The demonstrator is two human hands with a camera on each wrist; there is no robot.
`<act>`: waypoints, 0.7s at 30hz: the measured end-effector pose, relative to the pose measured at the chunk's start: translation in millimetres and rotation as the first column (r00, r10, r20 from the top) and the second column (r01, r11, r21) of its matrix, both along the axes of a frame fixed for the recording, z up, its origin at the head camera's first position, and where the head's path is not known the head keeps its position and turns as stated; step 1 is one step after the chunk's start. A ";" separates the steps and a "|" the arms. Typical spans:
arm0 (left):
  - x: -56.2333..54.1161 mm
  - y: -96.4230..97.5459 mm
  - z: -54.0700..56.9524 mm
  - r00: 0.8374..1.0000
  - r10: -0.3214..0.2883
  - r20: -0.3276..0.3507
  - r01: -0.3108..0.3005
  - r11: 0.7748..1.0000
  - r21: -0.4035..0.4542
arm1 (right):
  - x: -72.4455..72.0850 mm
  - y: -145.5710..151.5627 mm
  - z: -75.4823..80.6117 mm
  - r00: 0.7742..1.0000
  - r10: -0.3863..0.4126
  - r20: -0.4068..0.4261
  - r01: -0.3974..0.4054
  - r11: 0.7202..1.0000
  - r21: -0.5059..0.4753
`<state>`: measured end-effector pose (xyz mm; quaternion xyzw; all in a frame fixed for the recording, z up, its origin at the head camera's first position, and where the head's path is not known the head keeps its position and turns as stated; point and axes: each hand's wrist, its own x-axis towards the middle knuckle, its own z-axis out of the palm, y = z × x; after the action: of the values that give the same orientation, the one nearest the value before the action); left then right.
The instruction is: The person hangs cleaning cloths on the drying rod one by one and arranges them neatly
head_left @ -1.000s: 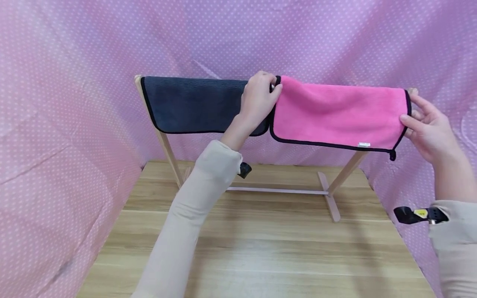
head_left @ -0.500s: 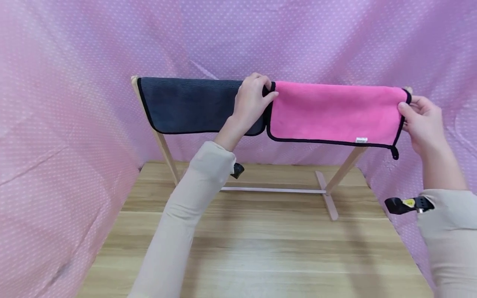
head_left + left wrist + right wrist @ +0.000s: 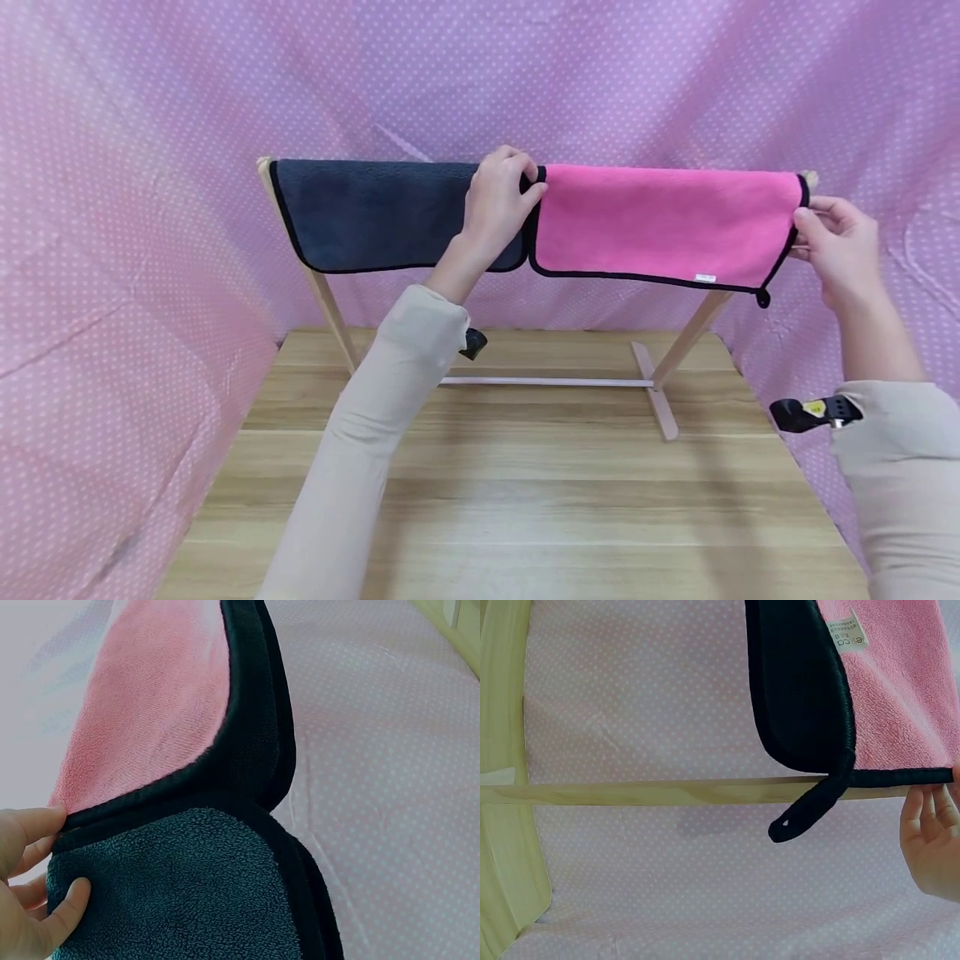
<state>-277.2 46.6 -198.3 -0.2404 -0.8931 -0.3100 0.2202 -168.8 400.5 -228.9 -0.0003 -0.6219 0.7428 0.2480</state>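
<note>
A pink towel with black trim hangs folded over the top bar of a wooden rack, beside a dark grey towel. My left hand is where the two meet, thumb and fingers pinching the pink towel's top left edge; in the left wrist view, one fingertip also lies on the grey towel. At the far end, my right hand pinches the pink towel's right edge, thumb in front and fingers behind. The pink towel's black hanging loop dangles from its lower corner, near a white label.
The wooden rack stands on a wood-grain table, with a pale lower crossbar and a flat foot. A pink dotted curtain hangs behind and at both sides.
The pink towel's wrinkled top left has smoothed out flat along the bar. My right hand has slid up its right edge. Both hands keep their grip, and the whole view has shifted slightly.
</note>
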 end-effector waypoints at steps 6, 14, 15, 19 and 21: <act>1.4 -1.7 -2.1 1.000 0.004 -0.024 -0.004 1.000 0.002 | -1.6 -3.1 -2.4 0.999 -0.039 -0.018 0.040 0.999 0.033; 1.1 -2.6 -5.5 0.999 -0.007 -0.031 0.008 1.000 0.012 | -7.7 -9.7 2.6 0.992 -0.124 -0.028 0.125 0.992 0.015; 1.2 -2.7 -5.9 0.999 -0.008 -0.033 0.008 1.000 0.016 | -8.6 -9.8 3.8 0.991 -0.132 -0.033 0.133 0.991 0.015; 1.2 -3.3 -7.6 0.999 -0.009 -0.051 0.011 0.999 0.035 | -10.9 -9.9 6.4 0.988 -0.150 -0.033 0.151 0.988 0.025; 1.0 -3.3 -8.7 0.998 -0.013 -0.064 0.016 0.999 0.044 | -9.7 -9.1 5.1 0.988 -0.153 -0.016 0.154 0.988 0.027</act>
<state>-276.2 43.3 -207.0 -0.2518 -0.8768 -0.3235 0.2514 -178.5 391.4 -223.8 -0.0396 -0.6288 0.7125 0.3088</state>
